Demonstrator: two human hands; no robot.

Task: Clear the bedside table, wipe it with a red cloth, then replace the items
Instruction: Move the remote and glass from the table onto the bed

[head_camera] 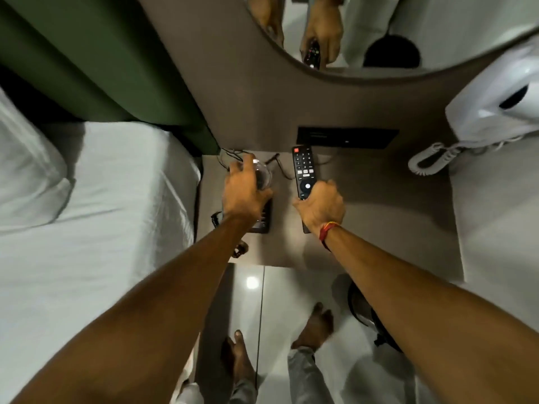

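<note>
The grey bedside table [364,223] lies between the bed and a white counter. My right hand [319,207] grips the near end of a black TV remote [304,170], which points toward the wall. My left hand [245,189] is wrapped over a clear drinking glass [262,176] at the table's back left. Under my left wrist lies a dark flat device [264,221], mostly hidden. A coiled dark cord [215,219] and a small brown object [241,248] sit at the table's left edge. No red cloth is in view.
The white bed [102,199] and a green headboard [102,59] are at left. A white wall phone [493,106] with a curly cord hangs at right. A round mirror [379,33] is above, and a black socket panel [347,137] is on the wall. A black bin [364,310] stands on the tiled floor.
</note>
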